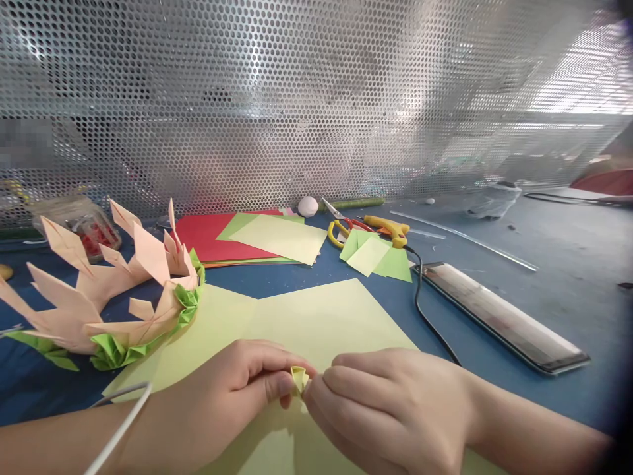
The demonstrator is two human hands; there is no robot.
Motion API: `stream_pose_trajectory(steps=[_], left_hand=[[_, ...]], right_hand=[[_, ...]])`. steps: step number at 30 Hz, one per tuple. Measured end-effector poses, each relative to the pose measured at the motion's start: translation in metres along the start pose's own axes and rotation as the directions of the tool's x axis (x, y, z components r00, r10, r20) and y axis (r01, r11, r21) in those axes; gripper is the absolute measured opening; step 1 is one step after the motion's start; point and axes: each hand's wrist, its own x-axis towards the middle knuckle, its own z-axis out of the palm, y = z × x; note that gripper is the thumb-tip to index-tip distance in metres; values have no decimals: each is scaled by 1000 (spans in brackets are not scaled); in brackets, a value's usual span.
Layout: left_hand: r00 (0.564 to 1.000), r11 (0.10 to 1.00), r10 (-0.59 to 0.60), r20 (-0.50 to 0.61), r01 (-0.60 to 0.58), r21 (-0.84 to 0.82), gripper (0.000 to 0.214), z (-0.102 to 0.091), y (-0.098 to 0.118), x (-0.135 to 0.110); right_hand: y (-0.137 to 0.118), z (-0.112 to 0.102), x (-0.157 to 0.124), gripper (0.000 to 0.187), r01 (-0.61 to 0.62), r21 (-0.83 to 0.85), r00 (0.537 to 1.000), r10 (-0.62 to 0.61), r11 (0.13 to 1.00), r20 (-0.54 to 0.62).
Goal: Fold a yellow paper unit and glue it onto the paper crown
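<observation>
A small folded piece of yellow paper (298,378) is pinched between my two hands, low in the middle of the view. My left hand (242,389) grips it from the left with thumb and forefinger. From the right, my right hand (386,402) closes on it with curled fingers that hide part of the paper. Both hands are just above large pale yellow sheets (316,316) lying on the blue table. To the left stands a ring of folded peach paper (148,254) with pointed tips and crumpled green paper (116,349) around its base.
Behind lie red paper (208,237), a cream sheet (279,237), scissors (341,221), green slips (395,262), and a yellow glue gun (388,229) with a black cord. A phone (504,316) lies right. A jar (82,227) stands back left, before a perforated metal screen (277,99).
</observation>
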Motion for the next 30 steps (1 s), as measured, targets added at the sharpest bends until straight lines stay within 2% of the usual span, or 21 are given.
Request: stream_pose_trajectory(steps=[6, 13, 18, 24, 30], left_hand=[[997, 997, -64, 36, 66, -34, 33, -2, -4, -3], [995, 994, -82, 57, 86, -60, 31, -3, -3, 0], [993, 990, -86, 78, 94, -101, 29, -4, -2, 0], [995, 973, -58, 81, 74, -219, 27, -3, -4, 3], [997, 916, -54, 52, 70, -395, 26, 1, -14, 3]], right_hand=[[0, 1, -2, 32, 40, -19, 999, -40, 999, -9], [3, 3, -5, 30, 77, -20, 997, -77, 997, -17], [3, 3, -6, 21, 98, -60, 995, -98, 993, 8], [5, 0, 2, 29, 34, -40, 993, -38, 999, -110], [13, -2, 0, 25, 26, -137, 983, -50, 990, -174]])
